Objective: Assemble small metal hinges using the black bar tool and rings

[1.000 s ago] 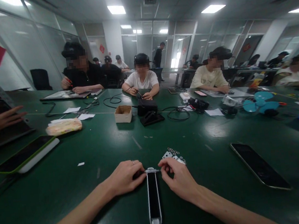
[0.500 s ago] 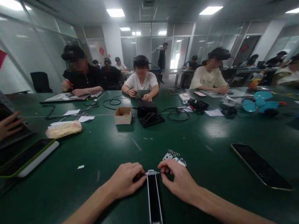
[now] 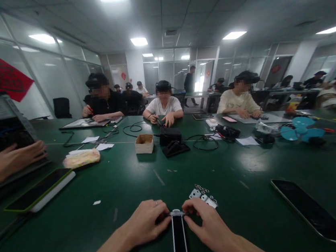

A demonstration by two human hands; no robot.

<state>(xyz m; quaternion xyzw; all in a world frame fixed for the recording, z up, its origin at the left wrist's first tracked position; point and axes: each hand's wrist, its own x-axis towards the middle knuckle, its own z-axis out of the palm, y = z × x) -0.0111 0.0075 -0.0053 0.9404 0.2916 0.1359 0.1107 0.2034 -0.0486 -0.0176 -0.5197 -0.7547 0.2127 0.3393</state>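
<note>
The narrow frame (image 3: 174, 240) lies on the near part of the surface (image 3: 125, 179), at the middle, pointing away, its near end cut off from view. At its far end a small rod (image 3: 176, 213) is set crosswise. The hands are held apart, one to each side: the rod's left end is pinched by the left hand (image 3: 151, 221), its right end by the right hand (image 3: 206, 222). How firmly it is gripped cannot be told, since the fingertips are small and partly hidden.

The rod could be pulled askew or slipped loose if the two sides were pressed unevenly. The frame could be swivelled by a sideways tug, as no hand is laid along its length. The plates (image 3: 208, 200) and rings (image 3: 201, 187), just beyond the right hand, could be scattered if they were brushed by its knuckles.
</note>
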